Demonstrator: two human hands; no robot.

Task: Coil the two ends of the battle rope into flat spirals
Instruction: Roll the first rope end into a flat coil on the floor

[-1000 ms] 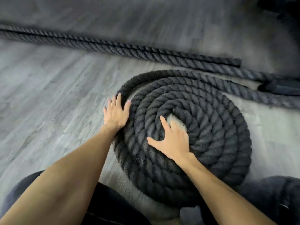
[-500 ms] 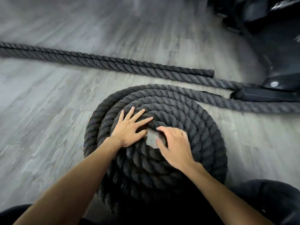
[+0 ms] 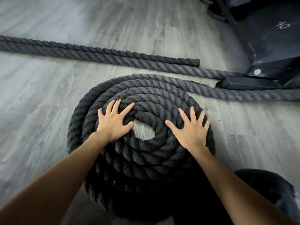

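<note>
A thick black battle rope lies wound into a flat spiral (image 3: 146,98) on the grey floor in front of me, with a small patch of bare floor at its centre. My left hand (image 3: 113,122) presses flat, fingers spread, on the inner turns left of the centre. My right hand (image 3: 191,129) presses flat, fingers spread, on the turns at the spiral's right side. From the spiral's top the rope runs off right (image 3: 243,93). The other rope end (image 3: 193,62) lies straight on the floor behind, beside a second straight run.
A black machine base (image 3: 253,82) with a bolt sits at the right, where the ropes lead. A dark weight marked 10 (image 3: 276,34) stands at the upper right. My dark-clothed knee (image 3: 267,189) is at the lower right. Open wood-look floor spreads to the left.
My left hand moved from the spiral's outer left edge onto its inner turns. My right hand slid from the centre out to the right side. The view shifted closer over the spiral.
</note>
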